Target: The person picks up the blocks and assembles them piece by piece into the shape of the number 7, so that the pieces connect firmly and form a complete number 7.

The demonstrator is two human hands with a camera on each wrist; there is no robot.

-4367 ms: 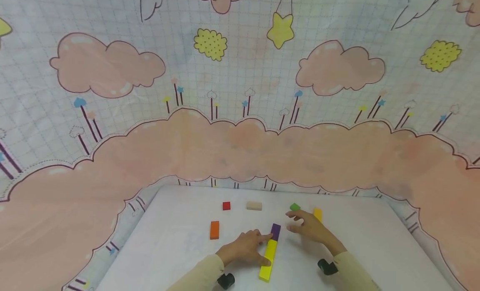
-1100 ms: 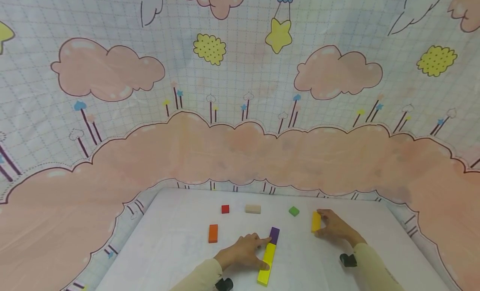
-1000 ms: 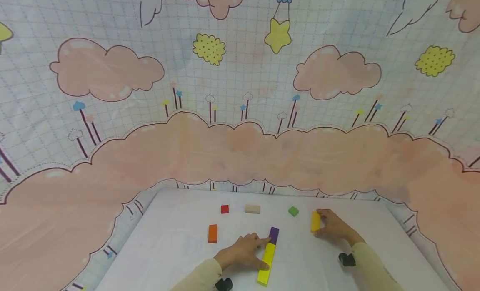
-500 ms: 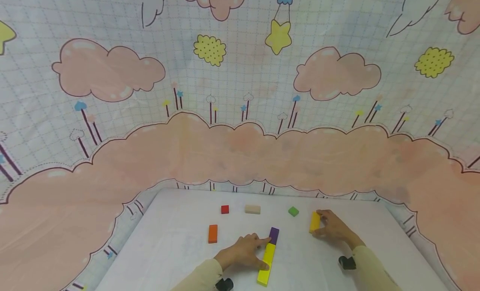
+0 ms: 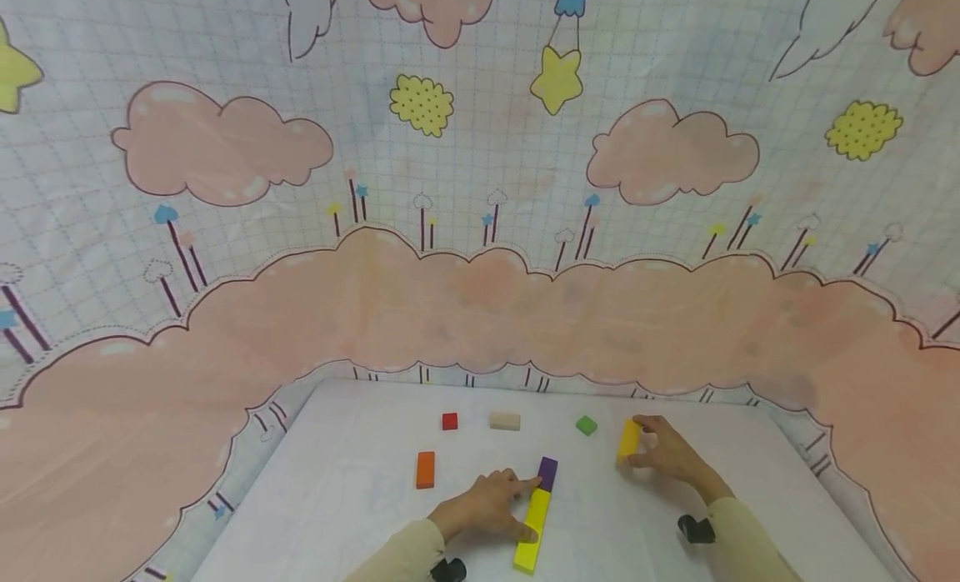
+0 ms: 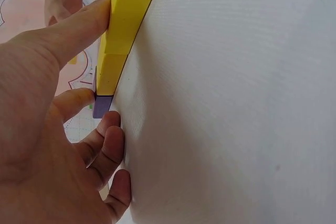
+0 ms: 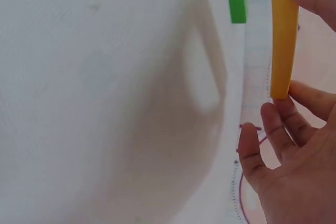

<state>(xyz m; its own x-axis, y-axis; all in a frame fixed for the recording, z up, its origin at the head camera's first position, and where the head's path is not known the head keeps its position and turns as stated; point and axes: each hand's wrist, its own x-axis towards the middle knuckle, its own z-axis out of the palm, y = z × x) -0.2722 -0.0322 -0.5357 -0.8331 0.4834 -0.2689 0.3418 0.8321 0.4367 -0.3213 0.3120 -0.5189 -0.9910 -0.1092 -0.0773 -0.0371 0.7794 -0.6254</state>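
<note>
My right hand [image 5: 670,454] grips a yellow-orange block [image 7: 283,40] by its two ends, between thumb and fingers. In the right wrist view that block is raised off the white table, with a shadow below. My left hand [image 5: 483,507] rests against a straight row of blocks lying on the table: a purple block [image 5: 548,474] at the far end and two yellow blocks [image 6: 131,17] end to end nearer me. The left index fingertip touches the purple block's side; the thumb presses on the yellow part. The other left fingers are loosely bent beside the row.
A green block [image 5: 587,425] lies left of my right hand. Farther left are a cream block [image 5: 505,421], a red block [image 5: 450,421] and an orange block [image 5: 425,470]. A cloud-patterned cloth [image 5: 480,307] stands behind the white table [image 5: 337,449].
My right hand has moved from near the green block to the yellow-orange block, gripped it and lifted it slightly, tilting it a little. The left hand has stayed at the row.
</note>
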